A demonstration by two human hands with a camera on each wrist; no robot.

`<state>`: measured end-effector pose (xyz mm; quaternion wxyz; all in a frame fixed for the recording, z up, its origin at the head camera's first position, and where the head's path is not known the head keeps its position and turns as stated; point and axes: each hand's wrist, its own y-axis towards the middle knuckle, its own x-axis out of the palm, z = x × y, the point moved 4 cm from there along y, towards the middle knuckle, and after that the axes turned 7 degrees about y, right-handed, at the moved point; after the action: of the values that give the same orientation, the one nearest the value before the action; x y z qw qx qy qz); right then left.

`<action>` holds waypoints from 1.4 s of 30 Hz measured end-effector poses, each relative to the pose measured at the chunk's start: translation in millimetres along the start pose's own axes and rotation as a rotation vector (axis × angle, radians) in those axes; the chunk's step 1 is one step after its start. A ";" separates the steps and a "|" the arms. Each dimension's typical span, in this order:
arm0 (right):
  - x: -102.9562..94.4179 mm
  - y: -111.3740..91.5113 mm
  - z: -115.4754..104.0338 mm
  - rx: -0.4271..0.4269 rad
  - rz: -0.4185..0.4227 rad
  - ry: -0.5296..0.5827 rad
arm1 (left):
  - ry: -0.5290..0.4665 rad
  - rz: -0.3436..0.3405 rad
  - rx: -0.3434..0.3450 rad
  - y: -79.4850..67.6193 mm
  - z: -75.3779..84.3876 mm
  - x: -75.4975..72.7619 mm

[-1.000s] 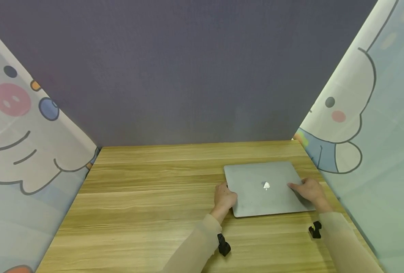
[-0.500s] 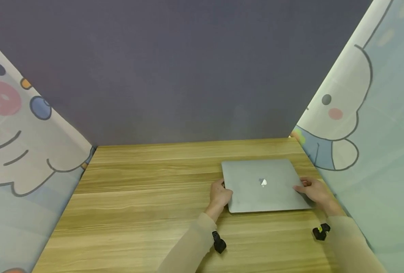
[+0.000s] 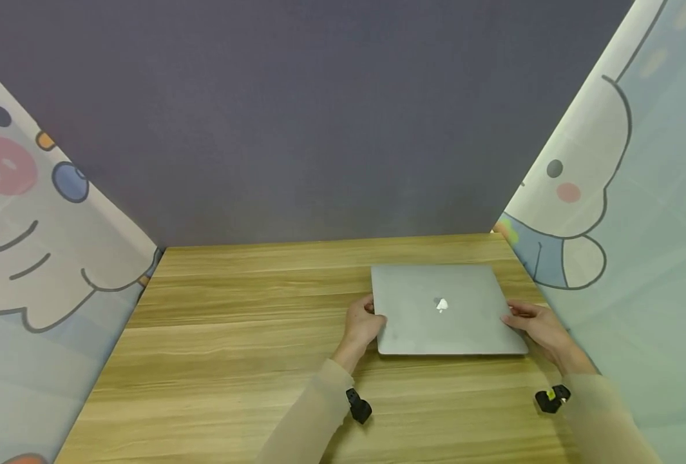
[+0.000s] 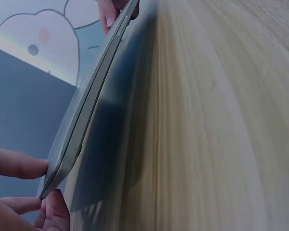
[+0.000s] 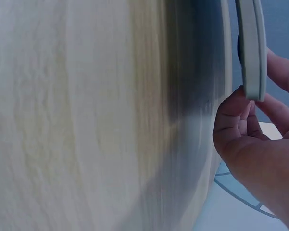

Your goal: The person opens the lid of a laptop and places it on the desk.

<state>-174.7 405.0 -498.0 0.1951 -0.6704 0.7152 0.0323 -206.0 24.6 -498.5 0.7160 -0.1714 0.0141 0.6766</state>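
Note:
A closed silver laptop (image 3: 418, 322) with a shiny logo on its lid is held between both hands at the right side of the table. My left hand (image 3: 362, 324) grips its left edge, thumb on the lid and fingers curled below. On the opposite edge my right hand (image 3: 542, 327) pinches it the same way, thumb on top. Both wrist views show a gap and a dark shadow between the laptop (image 4: 84, 115) and the tabletop, so it is raised off the wood. In the right wrist view the fingers (image 5: 235, 108) tuck under the laptop's edge.
The wood-grain table (image 3: 232, 361) stretches left and toward the front. A dark grey panel (image 3: 331, 129) stands along its back edge. Cartoon-printed curtains flank it, one on the left (image 3: 41, 270) and one on the right (image 3: 656, 270), close beside my right arm.
Both hands have lifted the laptop off the table and shifted it slightly left and away. Its front edge has levelled. My right hand's fingers have moved under the right edge.

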 end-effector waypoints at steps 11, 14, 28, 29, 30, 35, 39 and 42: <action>12.4 -3.0 -12.5 -0.015 0.006 0.110 | -0.023 0.011 0.019 -1.4 -1.9 -24.9; 20.3 -4.6 -20.2 -0.033 -0.012 0.084 | -0.026 0.006 0.019 -1.8 -4.1 -34.5; 66.1 -5.9 -50.1 0.001 -0.054 0.062 | -0.032 0.018 -0.001 -7.8 -14.9 -86.8; 70.1 -5.4 -51.7 -0.007 -0.062 0.068 | -0.033 0.018 -0.004 -8.4 -15.8 -91.5; 74.0 -4.7 -53.2 -0.014 -0.065 0.074 | -0.032 0.018 -0.004 -9.0 -16.6 -96.3; 96.5 -1.2 -60.8 -0.043 -0.079 0.078 | -0.036 0.023 -0.001 -11.6 -22.2 -119.3; 112.3 1.9 -66.2 -0.054 -0.069 0.078 | -0.034 0.036 -0.005 -13.9 -27.4 -135.9; 123.2 3.3 -71.9 -0.067 -0.060 0.086 | -0.024 0.048 -0.009 -16.4 -31.0 -147.7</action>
<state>-197.9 266.6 -472.1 0.1424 -0.6986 0.7009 0.0215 -195.9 -126.3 -486.8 0.6989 -0.1662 0.0064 0.6956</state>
